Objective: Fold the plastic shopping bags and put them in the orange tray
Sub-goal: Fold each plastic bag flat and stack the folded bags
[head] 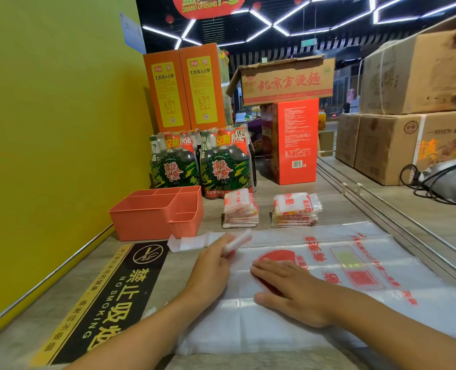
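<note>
A clear plastic shopping bag (349, 265) with red print lies flat on the counter in front of me. My right hand (288, 287) presses flat on its left part, over a red circle. My left hand (216, 260) grips a small folded-over piece of the bag (238, 240) at its upper left; a bag handle (192, 241) trails to the left. The orange tray (141, 217), with several compartments, stands beyond at the left. Two stacks of folded bags (240, 209) (294, 209) sit behind the flat bag.
A yellow wall (56, 129) runs along the left. A black no-smoking sign (109, 297) lies on the counter. Bottle packs (202, 164), orange and red boxes (293, 140) and cardboard cartons (397, 145) stand at the back and right. A metal rail (397, 222) crosses right.
</note>
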Available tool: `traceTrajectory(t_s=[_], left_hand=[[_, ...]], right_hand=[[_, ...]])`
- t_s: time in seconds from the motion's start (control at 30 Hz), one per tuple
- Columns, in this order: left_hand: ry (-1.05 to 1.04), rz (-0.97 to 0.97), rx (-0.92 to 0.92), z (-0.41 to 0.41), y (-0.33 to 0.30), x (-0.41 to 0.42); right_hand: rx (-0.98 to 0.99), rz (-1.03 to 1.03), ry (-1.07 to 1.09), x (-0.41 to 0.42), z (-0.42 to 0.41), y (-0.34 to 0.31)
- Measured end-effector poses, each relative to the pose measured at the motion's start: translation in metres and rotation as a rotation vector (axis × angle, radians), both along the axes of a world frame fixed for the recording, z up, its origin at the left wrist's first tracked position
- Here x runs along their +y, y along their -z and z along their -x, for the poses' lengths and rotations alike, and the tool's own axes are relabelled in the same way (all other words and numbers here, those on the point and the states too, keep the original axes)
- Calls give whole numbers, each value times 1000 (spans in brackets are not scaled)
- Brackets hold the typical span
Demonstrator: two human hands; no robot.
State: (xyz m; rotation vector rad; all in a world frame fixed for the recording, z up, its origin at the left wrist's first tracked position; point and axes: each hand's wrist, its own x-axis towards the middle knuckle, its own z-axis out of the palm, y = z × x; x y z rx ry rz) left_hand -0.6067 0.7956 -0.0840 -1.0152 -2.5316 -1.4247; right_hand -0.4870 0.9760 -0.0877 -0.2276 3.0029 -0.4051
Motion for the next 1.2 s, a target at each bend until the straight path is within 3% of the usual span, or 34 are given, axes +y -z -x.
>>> traceTrajectory(t_s=[0.2, 0.37, 0.63, 0.83, 1.0, 1.2], left_hand=[[153, 592, 215, 11, 15, -3], [197, 768, 227, 5, 8, -4], [306, 689, 205, 13, -1, -10], [308, 588, 332, 19, 0, -12], [296, 470, 382, 18, -5, -13], [222, 475, 548, 13, -2, -4]], right_hand=[[84, 62, -25, 4, -2, -7], [180, 88, 49, 6, -5, -15], [275, 69, 161, 5, -7, -15], [153, 35, 149, 9, -7, -10], [156, 51, 143, 8, -5, -13], [189, 89, 147, 5, -7, -18]])
